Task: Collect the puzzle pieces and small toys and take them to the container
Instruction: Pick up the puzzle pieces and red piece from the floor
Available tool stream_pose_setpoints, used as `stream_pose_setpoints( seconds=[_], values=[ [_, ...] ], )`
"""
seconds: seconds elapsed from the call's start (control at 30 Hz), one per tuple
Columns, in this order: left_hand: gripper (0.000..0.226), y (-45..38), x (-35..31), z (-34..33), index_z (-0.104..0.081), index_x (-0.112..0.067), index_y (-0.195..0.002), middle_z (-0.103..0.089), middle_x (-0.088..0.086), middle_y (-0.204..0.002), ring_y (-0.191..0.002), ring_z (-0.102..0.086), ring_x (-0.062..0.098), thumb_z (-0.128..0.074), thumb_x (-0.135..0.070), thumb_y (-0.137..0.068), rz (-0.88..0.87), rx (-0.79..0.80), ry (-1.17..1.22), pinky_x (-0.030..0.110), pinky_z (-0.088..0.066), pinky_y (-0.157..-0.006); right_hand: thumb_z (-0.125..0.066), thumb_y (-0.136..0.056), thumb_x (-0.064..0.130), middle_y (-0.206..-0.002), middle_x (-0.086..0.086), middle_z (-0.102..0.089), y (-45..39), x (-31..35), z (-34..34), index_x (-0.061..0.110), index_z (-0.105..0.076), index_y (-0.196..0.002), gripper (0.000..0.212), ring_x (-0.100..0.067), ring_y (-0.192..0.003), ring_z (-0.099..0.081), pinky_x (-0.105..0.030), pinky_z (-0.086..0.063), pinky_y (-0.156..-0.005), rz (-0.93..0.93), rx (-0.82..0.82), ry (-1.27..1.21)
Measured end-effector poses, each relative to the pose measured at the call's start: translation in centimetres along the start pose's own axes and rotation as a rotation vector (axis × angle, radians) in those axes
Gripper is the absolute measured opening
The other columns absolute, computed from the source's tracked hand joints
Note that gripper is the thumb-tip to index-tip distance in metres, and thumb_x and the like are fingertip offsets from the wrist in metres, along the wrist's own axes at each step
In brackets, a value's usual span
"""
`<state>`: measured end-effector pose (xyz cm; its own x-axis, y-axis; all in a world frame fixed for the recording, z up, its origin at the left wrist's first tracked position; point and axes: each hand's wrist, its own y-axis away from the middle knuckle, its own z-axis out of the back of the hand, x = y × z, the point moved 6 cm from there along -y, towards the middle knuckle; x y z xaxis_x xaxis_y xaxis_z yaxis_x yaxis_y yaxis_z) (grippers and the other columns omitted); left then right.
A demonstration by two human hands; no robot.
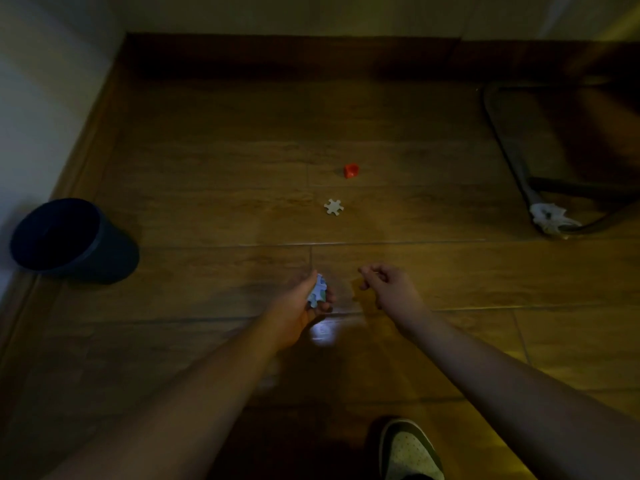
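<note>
My left hand point(304, 304) is closed around a small bunch of blue-and-white puzzle pieces point(318, 291), low over the wooden floor. My right hand point(388, 284) hovers just to the right of it, fingers loosely curled with nothing visible in them. Farther out on the floor lies a single pale puzzle piece point(334, 206), face down. Beyond it sits a small red toy point(350, 170). A dark blue round container point(65, 239) stands at the far left by the wall, open at the top, its inside too dark to make out.
A metal chair frame point(512, 157) with a white rag point(550, 218) at its foot stands at the right. Walls and a skirting board close off the left and far sides. My shoe point(410, 452) is at the bottom edge. A bright spot of light lies on the floor under my left hand.
</note>
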<state>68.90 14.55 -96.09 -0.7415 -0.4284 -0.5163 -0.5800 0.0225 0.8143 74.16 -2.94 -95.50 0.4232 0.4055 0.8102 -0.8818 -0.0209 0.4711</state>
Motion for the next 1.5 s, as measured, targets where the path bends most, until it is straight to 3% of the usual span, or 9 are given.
stream_pose_setpoints(
  seconds=[0.1,0.33,0.5,0.63,0.8,1.0,1.23,1.4,1.5],
  values=[
    [0.012,0.4,-1.1,-0.3,-0.058,-0.012,-0.103,-0.067,0.011,-0.091,-0.081,-0.065,0.019,-0.050,-0.019,-0.097,-0.058,0.027,-0.015,0.024,-0.053,-0.060,-0.051,-0.097,0.035,-0.072,0.006,-0.061,-1.1,0.6,0.0,0.022,-0.068,-0.100,0.021,-0.006,-0.055,-0.050,-0.026,-0.039,-0.056,0.002,0.017,0.027],
    [0.018,-0.2,-3.5,-0.3,-0.056,-0.009,-0.114,-0.068,0.011,-0.090,-0.080,-0.065,0.020,-0.048,-0.013,-0.098,-0.131,0.041,-0.027,0.023,-0.051,-0.059,-0.050,-0.098,0.034,-0.059,0.000,-0.054,-4.2,2.3,-0.2,0.020,-0.065,-0.107,0.022,-0.009,-0.046,-0.052,-0.023,-0.044,-0.048,-0.009,0.083,0.043],
    [0.024,-1.2,-4.7,-0.1,-0.053,-0.009,-0.118,-0.065,0.013,-0.092,-0.078,-0.062,0.019,-0.045,-0.001,-0.097,-0.196,0.041,-0.006,0.019,-0.050,-0.049,-0.050,-0.098,0.011,-0.080,-0.002,-0.063,-8.9,3.4,-1.3,0.003,-0.055,-0.125,0.029,0.000,-0.047,-0.059,-0.014,-0.043,-0.041,0.015,0.121,0.030],
    [0.030,-1.0,-6.6,-0.1,-0.053,-0.017,-0.119,-0.065,0.013,-0.102,-0.089,-0.064,0.019,-0.044,0.000,-0.096,-0.210,0.079,-0.024,0.027,-0.051,-0.068,-0.067,-0.088,0.025,-0.091,0.002,-0.059,-13.2,6.2,-1.0,0.015,-0.057,-0.128,0.043,-0.010,-0.077,-0.057,-0.020,-0.042,-0.062,0.168,0.048,0.368],
    [0.026,-0.2,-8.6,0.8,-0.054,-0.016,-0.122,-0.064,0.019,-0.112,-0.099,-0.065,0.027,-0.047,-0.013,-0.097,-0.164,0.068,0.132,0.034,-0.051,-0.077,-0.072,-0.083,0.031,-0.131,-0.007,-0.053,-16.6,7.4,-2.7,0.022,-0.047,-0.138,0.062,-0.021,-0.116,-0.054,-0.031,-0.046,-0.091,0.149,0.082,0.604],
    [0.041,-0.4,-9.8,1.4,-0.056,-0.013,-0.117,-0.064,0.021,-0.112,-0.105,-0.063,0.032,-0.028,-0.039,-0.103,-0.134,0.064,0.249,0.038,-0.051,-0.085,-0.067,-0.087,0.031,-0.141,-0.013,-0.036,-18.4,6.1,-4.5,0.019,-0.042,-0.140,0.060,-0.032,-0.120,-0.052,-0.042,-0.046,-0.099,0.089,0.062,0.739],
    [0.048,-0.5,-9.6,1.3,-0.056,-0.013,-0.120,-0.062,0.023,-0.118,-0.111,-0.060,0.034,-0.027,-0.046,-0.101,-0.084,0.044,0.283,0.038,-0.051,-0.084,-0.068,-0.087,0.021,-0.133,-0.010,-0.042,-19.0,6.0,-4.4,0.014,-0.052,-0.126,0.042,-0.029,-0.113,-0.056,-0.039,-0.047,-0.093,0.101,0.031,0.696],
    [0.046,-1.6,-8.2,1.5,-0.056,-0.010,-0.119,-0.065,0.023,-0.113,-0.103,-0.063,0.032,-0.029,-0.043,-0.102,-0.058,0.009,0.268,0.038,-0.051,-0.086,-0.068,-0.084,0.013,-0.088,0.002,-0.063,-19.0,5.6,-4.8,0.021,-0.054,-0.098,0.021,-0.021,-0.094,-0.064,-0.029,-0.045,-0.073,0.173,0.081,0.533],
    [0.046,-2.2,-7.4,2.0,-0.055,-0.007,-0.123,-0.065,0.025,-0.112,-0.104,-0.063,0.033,-0.032,-0.040,-0.102,-0.050,-0.011,0.280,0.038,-0.052,-0.086,-0.070,-0.084,0.017,-0.094,0.002,-0.059,-18.8,5.0,-4.7,0.017,-0.057,-0.107,0.026,-0.018,-0.098,-0.062,-0.025,-0.042,-0.075,0.158,0.051,0.473]
  ],
)
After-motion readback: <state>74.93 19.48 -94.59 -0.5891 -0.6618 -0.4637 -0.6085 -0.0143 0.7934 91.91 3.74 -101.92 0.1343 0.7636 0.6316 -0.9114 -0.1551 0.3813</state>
